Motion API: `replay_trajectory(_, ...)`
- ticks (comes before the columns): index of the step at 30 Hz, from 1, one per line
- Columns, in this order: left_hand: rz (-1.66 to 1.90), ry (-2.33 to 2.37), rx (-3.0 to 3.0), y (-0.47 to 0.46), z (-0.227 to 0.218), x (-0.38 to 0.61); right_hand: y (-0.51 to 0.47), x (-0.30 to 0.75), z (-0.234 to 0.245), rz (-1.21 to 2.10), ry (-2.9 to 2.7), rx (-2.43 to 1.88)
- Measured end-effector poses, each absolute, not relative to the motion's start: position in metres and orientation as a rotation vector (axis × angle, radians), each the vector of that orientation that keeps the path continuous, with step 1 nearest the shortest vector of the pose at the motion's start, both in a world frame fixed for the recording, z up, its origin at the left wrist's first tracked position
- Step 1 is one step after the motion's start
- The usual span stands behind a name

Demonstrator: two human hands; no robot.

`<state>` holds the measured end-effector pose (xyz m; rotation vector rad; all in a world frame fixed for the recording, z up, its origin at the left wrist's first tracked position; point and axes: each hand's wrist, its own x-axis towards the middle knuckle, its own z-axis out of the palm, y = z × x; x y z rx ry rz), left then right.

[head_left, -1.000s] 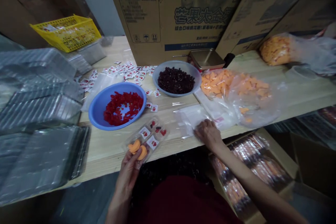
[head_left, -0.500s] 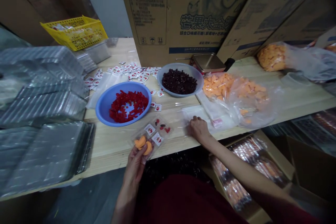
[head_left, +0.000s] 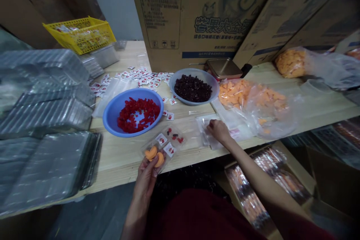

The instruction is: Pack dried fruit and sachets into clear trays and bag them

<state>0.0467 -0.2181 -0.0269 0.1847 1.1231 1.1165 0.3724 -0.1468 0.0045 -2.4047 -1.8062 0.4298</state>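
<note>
My left hand [head_left: 146,175] holds the near end of a clear plastic tray [head_left: 148,143], tilted over the table edge, thumb on top. In its compartments lie two orange heart-shaped candies [head_left: 155,155], two small white sachets with a red print [head_left: 165,145], and several small red and dark candies [head_left: 174,135] at the far end. To the right, my right hand [head_left: 219,131] is closed, its fingertips pinching a clear flat plastic bag [head_left: 204,129] on a pile of such bags. What exactly lies between those fingers is partly hidden.
A blue bowl of red candies [head_left: 105,118] and a paler bowl of dark candies [head_left: 215,95] stand behind. Orange candies fill a plastic bag [head_left: 239,92] at right. Clear trays [head_left: 47,165] are stacked left, near a yellow basket [head_left: 84,41]. Cardboard boxes [head_left: 180,18] stand behind.
My right hand has moved a little to the right over the clear bags, and a bag edge now shows apart from the pile. My left hand and the tray have hardly moved.
</note>
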Motion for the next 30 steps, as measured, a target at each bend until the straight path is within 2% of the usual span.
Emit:
replay_trajectory(6,1.109,1.112,0.172,-0.22,-0.026,0.048,-0.143,0.388,0.0,0.722,-1.797,-2.218)
replay_trajectory(17,1.104,0.949,0.256,-0.205,-0.015,0.097,-0.154,0.401,-0.025,1.313,-1.389,-1.711)
replay_trajectory(24,1.086,0.934,0.34,-0.197,-0.023,0.137,-0.166,0.406,-0.033,1.31,-1.386,-1.612)
replay_trajectory(30,1.089,1.029,0.403,-0.207,-0.027,0.132,-0.182,0.403,-0.034,1.154,-1.295,-1.637)
